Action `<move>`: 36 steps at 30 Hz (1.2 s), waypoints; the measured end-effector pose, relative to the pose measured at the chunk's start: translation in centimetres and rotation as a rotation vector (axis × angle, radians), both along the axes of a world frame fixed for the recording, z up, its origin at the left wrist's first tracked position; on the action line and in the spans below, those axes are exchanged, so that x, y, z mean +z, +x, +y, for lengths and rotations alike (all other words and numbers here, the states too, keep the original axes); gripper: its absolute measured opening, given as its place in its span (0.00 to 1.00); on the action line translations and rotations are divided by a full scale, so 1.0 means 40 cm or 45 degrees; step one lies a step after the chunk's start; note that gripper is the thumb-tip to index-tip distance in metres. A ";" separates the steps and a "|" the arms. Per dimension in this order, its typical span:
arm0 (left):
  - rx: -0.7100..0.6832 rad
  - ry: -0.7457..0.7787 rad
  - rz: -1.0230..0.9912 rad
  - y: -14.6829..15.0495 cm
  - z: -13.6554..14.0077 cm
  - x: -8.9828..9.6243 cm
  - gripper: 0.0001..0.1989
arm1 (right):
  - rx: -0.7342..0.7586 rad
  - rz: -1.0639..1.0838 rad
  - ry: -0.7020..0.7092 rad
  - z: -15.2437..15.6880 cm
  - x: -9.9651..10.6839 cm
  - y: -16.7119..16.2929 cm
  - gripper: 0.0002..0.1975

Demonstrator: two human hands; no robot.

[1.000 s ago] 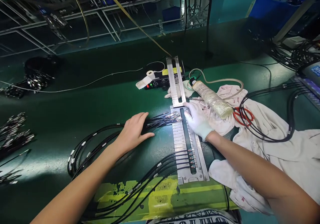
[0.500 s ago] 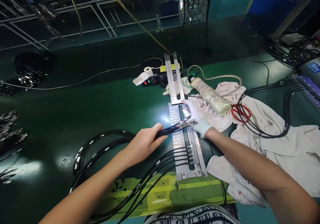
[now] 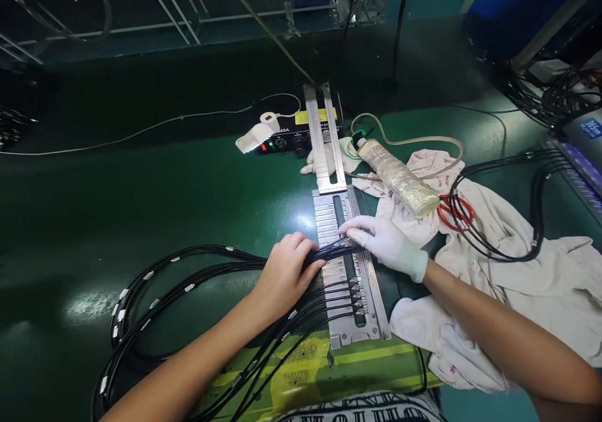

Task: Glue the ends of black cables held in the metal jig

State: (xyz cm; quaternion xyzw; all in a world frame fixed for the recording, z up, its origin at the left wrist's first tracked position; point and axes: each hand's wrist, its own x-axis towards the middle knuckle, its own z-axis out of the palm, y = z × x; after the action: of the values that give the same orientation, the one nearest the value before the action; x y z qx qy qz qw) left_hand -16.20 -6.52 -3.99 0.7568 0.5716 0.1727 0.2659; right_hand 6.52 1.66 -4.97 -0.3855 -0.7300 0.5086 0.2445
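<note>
My bare left hand is closed round a bundle of black cables, which loops out to the left. The bundle's front end lies across a slotted metal fixture. My right hand, in a white glove, has thumb and fingers pinched at the cable ends; whether one cable or more is between them I cannot make out. Lower on the fixture, several separate black cables sit in slots, their small connector ends pointing right.
Behind the fixture, a second metal slotted plate leans on a black control box with lit buttons. To the right are a wrapped bottle, red-handled scissors and white cloths. A purple-lit unit with cables stands at far right.
My right hand has come down from the fixture's top end to the cable ends and now pinches there. My left hand has shifted slightly right, still gripping the bundle.
</note>
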 end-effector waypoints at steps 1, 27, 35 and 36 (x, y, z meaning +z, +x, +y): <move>-0.009 0.043 -0.009 0.006 0.005 0.001 0.10 | -0.002 0.005 -0.015 -0.002 -0.007 -0.001 0.13; 0.101 0.154 -0.588 0.061 0.050 -0.017 0.06 | -0.086 0.116 -0.261 0.008 -0.003 -0.001 0.12; -0.074 0.341 -0.404 0.069 0.014 -0.038 0.18 | -0.024 0.128 -0.309 0.005 -0.001 0.004 0.13; -0.102 0.375 -0.370 0.069 0.010 -0.043 0.22 | -0.020 0.129 -0.299 0.005 -0.004 0.005 0.13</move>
State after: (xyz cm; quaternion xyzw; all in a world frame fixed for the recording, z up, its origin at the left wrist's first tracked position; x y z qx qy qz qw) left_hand -13.44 -6.13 -5.69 0.7766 0.4655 0.3510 0.2386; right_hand 6.73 1.85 -5.13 -0.3910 -0.6491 0.6076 0.2380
